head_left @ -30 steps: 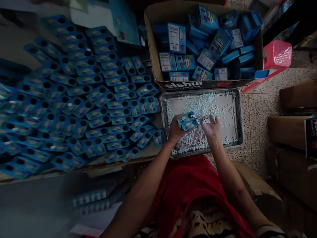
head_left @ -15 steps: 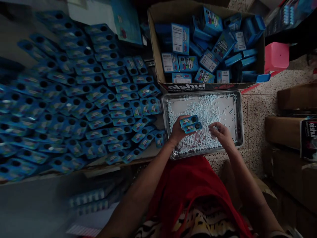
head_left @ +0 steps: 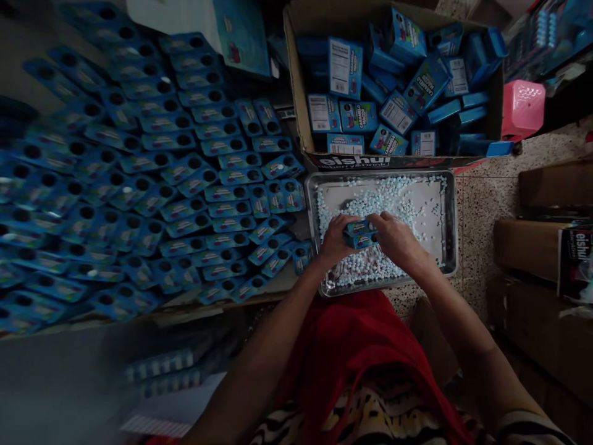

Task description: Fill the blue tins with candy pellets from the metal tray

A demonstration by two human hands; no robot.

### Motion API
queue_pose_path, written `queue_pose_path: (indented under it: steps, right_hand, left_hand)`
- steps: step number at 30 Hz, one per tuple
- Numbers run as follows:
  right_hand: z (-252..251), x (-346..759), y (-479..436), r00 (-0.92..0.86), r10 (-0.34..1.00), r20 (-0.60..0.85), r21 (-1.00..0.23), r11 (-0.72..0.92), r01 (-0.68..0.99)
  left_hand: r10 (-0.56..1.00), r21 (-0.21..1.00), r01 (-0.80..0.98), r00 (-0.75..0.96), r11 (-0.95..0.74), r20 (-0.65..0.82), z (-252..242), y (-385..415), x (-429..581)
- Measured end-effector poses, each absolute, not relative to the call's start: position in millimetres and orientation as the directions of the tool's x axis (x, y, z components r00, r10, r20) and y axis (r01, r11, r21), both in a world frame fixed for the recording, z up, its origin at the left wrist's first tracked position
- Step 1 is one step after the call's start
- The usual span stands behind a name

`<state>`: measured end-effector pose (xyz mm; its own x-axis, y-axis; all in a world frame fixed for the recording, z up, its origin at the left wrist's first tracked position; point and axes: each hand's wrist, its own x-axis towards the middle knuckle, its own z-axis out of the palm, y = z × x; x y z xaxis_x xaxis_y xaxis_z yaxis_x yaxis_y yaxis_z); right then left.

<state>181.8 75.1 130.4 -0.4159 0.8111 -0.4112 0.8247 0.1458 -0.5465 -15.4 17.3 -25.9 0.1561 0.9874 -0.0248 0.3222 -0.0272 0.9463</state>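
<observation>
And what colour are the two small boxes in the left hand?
Mostly blue; the boxes show best in the head view.

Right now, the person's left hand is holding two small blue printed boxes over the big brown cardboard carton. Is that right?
Not quite: the left hand holds two small blue printed boxes, but over the shallow rectangular metal tray of pale pellets, not the big brown cardboard carton. The head view shows this.
</observation>
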Motion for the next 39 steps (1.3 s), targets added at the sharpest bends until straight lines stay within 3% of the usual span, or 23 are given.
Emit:
queue_pose_path:
  steps: [4, 9, 12, 16, 23, 26, 28, 29, 31, 34, 37, 39]
  right_hand:
    - [132, 172, 76, -0.373, 0.816, -0.441, -0.466, 0.147, 0.872]
    - [126, 185, 61, -0.289, 0.904, -0.315, -0.664, 0.007, 0.747]
    - [109, 214, 54, -0.146, 0.971, -0.189, -0.729, -0.039, 0.684]
    - [66, 257, 77, -0.017, 0.995, -0.102, -0.588, -0.047, 0.808]
    - [-30, 206, 115, -0.149, 0.977, -0.15, -0.208, 0.117, 0.971]
    - [-41, 178, 91, -0.284, 0.926, -0.247, -0.201, 0.238, 0.95]
    - [-38, 177, 74, -0.391, 0.851, -0.35, -0.293, 0.297, 0.909]
    - [-35, 181, 68, -0.398, 0.824, -0.402, -0.384, 0.243, 0.891]
    - [-27, 195, 60, -0.307, 0.814, -0.493, -0.566, -0.032, 0.824]
    - [-11, 215, 59, -0.075, 0.81, -0.582, -0.661, -0.417, 0.623]
    - [13, 223, 60, 0.007, 0.794, -0.608, -0.684, -0.529, 0.502]
    - [34, 219, 60, -0.01, 0.775, -0.631, -0.733, -0.593, 0.332]
  left_hand:
    - [0.981, 0.923, 0.379, 0.193, -0.071, -0.004, -20, 19, -18]
    - [0.977, 0.9, 0.427, 0.213, -0.086, -0.008, -19, 20, -18]
    - [0.988, 0.904, 0.421, 0.155, -0.079, 0.014, -19, 25, -22]
    - [0.992, 0.924, 0.371, 0.111, -0.097, 0.059, -17, 31, -38]
    - [0.999, 0.992, 0.122, 0.005, 0.041, -0.042, -17, 3, -54]
    - [0.994, 0.993, 0.051, -0.032, 0.106, -0.104, -21, -12, -48]
    - [0.988, 0.989, 0.019, -0.052, 0.147, -0.146, -25, -17, -43]
    - [0.985, 0.986, 0.005, -0.063, 0.164, -0.163, -26, -18, -41]
    - [0.979, 0.982, -0.031, -0.077, 0.187, -0.189, -28, -18, -39]
    - [0.976, 0.978, -0.061, -0.079, 0.201, -0.205, -31, -15, -36]
    - [0.979, 0.983, -0.035, -0.09, 0.178, -0.181, -36, -13, -34]
    - [0.98, 0.985, -0.023, -0.095, 0.173, -0.175, -40, -12, -31]
